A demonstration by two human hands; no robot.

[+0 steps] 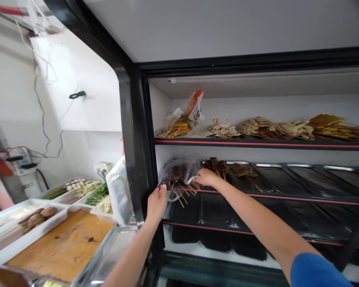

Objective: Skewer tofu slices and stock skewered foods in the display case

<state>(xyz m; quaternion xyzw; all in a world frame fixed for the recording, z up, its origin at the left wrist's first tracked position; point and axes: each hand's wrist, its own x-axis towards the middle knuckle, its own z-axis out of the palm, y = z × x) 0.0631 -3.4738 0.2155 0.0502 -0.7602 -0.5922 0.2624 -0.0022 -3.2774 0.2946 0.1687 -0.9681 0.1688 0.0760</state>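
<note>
Both hands pinch the clear bag of skewers [179,173]: left hand [156,204] low, right hand [206,177] on top. Bag sits at the left end of the second shelf [287,196].

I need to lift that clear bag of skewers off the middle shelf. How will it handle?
The clear bag of skewers probably sags, its thin film crumpling. Sticks jut from its mouth by the right hand, so they may slide out or poke through. Left hand holds its edge.

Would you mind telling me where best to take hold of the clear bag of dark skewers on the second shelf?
Probably at the bag's open front edge, from the front. The clear bag lies at the shelf's left end with its skewer sticks poking out over the red-trimmed shelf edge. The left hand and right hand already flank that mouth; one grip on each side looks steadiest.
</note>
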